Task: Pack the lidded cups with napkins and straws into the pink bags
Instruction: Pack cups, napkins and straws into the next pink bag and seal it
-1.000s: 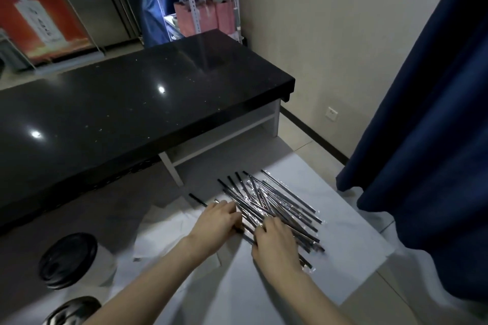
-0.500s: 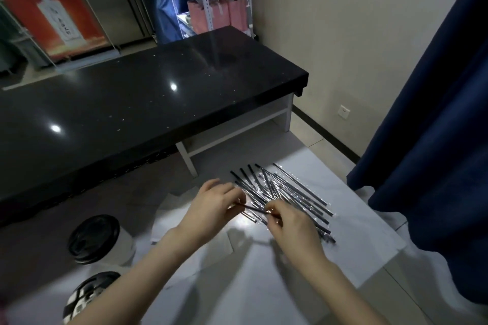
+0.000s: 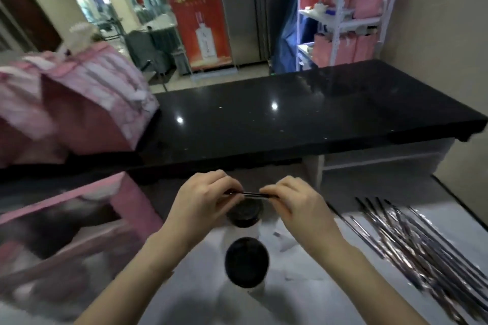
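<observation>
An open pink bag (image 3: pixel 134 203) stands left of the far lidded cup (image 3: pixel 245 215), and its inside is too blurred to tell the contents. A second lidded cup (image 3: pixel 247 261) sits just on the near side of that cup. Directly above the far cup, the left hand (image 3: pixel 203 203) and right hand (image 3: pixel 298 206) each pinch one end of a straw (image 3: pixel 250 194), held level. Loose straws (image 3: pixel 422 240) lie well apart to its right. The black counter (image 3: pixel 290 113) has its front edge just beyond the cup, and both hands are apart from the bag's rim.
</observation>
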The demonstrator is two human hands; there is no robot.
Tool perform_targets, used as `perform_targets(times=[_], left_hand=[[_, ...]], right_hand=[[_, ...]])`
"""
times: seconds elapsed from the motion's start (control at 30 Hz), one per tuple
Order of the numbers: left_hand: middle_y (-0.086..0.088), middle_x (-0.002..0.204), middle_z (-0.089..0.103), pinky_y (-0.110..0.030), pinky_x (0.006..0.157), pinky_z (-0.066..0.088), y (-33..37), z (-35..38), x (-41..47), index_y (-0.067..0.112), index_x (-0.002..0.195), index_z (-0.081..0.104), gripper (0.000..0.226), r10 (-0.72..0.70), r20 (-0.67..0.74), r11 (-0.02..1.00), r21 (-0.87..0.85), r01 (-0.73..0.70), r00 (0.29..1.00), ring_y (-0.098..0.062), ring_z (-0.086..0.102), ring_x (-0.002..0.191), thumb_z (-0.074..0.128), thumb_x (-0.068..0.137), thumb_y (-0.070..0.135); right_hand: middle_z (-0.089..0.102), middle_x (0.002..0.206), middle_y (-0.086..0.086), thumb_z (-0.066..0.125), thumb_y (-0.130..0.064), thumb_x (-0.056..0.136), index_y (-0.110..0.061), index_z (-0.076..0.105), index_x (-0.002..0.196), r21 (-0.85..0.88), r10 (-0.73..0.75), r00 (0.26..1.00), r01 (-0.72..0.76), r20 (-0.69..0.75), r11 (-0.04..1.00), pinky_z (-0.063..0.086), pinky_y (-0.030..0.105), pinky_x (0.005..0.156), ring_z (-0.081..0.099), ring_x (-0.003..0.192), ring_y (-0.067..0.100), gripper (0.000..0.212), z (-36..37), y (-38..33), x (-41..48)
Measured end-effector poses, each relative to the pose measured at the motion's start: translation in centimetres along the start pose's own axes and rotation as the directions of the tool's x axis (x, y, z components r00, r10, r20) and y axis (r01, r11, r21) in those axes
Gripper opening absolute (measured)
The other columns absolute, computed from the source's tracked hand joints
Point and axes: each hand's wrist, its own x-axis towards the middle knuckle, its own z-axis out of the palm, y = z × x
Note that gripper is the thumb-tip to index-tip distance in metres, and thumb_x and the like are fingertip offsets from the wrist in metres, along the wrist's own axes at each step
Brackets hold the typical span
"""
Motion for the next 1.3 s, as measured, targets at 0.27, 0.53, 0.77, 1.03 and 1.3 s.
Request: perform_targets(times=[0.27, 0.53, 0.77, 1.03, 1.3], left_hand=[[0.011, 0.084, 0.063, -0.028, 0.072, 0.046, -10.2, -12.5, -12.0, 0.018, 0.089, 0.069, 0.017, -0.339, -0.284, 0.936, -0.005, 0.353, 0.897, -0.011, 0.059, 0.079, 0.064, 0.085, 0.033], [0.012, 0.114, 0.061, -0.026, 0.098, 0.041, -18.8, -16.8, -21.9, 0.022, 0.115, 0.067, 0.042, -0.668, -0.179, 0.741, -0.059, 0.669, 0.723, -0.010, 0.053, 0.112, 0.080, 0.076, 0.030], [0.021, 0.126, 0.050, -0.011, 0.104, 0.021, -22.2, -16.3, -26.3, 0.026, 0.108, 0.070, 0.057, -0.577, -0.085, 0.817, -0.040, 0.576, 0.812, 0.001, 0.036, 0.125, 0.060, 0.073, 0.069], [0.026, 0.131, 0.043, -0.020, 0.102, 0.028, -23.9, -15.8, -28.0, 0.039, 0.106, 0.062, 0.061, -0.550, -0.082, 0.834, -0.013, 0.551, 0.831, 0.012, 0.024, 0.127, 0.053, 0.066, 0.084], [0.037, 0.132, 0.026, -0.012, 0.098, 0.028, -23.7, -15.6, -27.5, 0.042, 0.129, 0.053, 0.090, -0.532, 0.016, 0.845, -0.039, 0.533, 0.846, 0.016, 0.020, 0.123, 0.051, 0.054, 0.093]], right_hand=[[0.063, 0.097, -0.003, 0.062, 0.002, 0.087, -0.015, 0.072, 0.103, 0.145, -0.198, 0.971, 0.179, 0.131, 0.973, 0.052, 0.032, 0.080, 0.060, 0.091, 0.014, 0.026, 9.4, -13.3, 7.5], [0.060, 0.098, -0.014, 0.060, 0.001, 0.084, -0.024, 0.069, 0.104, 0.251, -0.216, 0.938, 0.148, 0.272, 0.957, 0.049, 0.022, 0.087, 0.059, 0.094, 0.003, 0.033, 16.5, -22.0, 10.7], [0.061, 0.099, -0.011, 0.055, 0.002, 0.084, -0.024, 0.068, 0.103, 0.131, -0.126, 0.865, 0.071, 0.486, 0.989, 0.048, 0.021, 0.087, 0.058, 0.094, 0.003, 0.035, 22.6, -24.7, 10.7], [0.058, 0.103, -0.012, 0.055, -0.008, 0.088, -0.028, 0.066, 0.104, -0.155, 0.036, 0.845, 0.056, 0.533, 0.986, 0.051, 0.031, 0.084, 0.057, 0.096, 0.010, 0.028, 21.6, -23.2, 10.6], [0.041, 0.134, -0.018, 0.076, -0.044, 0.076, -0.039, 0.063, 0.109, 0.057, -0.192, 0.829, 0.191, 0.525, 0.980, 0.035, 0.022, 0.104, 0.039, 0.125, 0.003, 0.037, 20.2, -21.5, 11.8]])
